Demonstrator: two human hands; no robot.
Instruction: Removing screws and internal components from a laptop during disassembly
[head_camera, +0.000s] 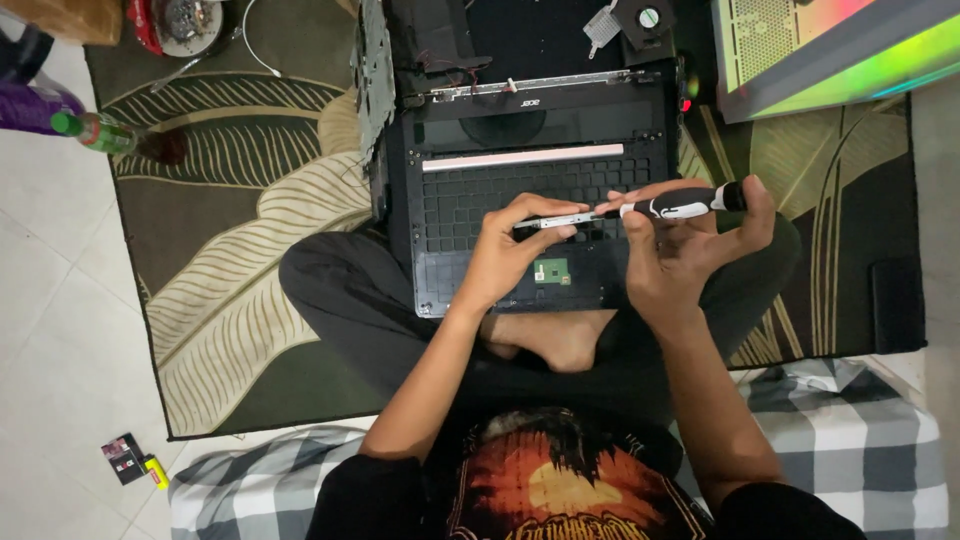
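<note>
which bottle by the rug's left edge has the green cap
The clear bottle lying on its side, green cap pointing left and its far end on the rug. The purple bottle just left of it shows no green cap.

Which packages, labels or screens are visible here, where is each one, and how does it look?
Green-capped bottle: upper left, lying at the rug edge, with a red label.
Small pack: lower left on the floor tiles, flat, black with red marks.
Glowing panel: upper right, slanted, green and pink light.
</note>
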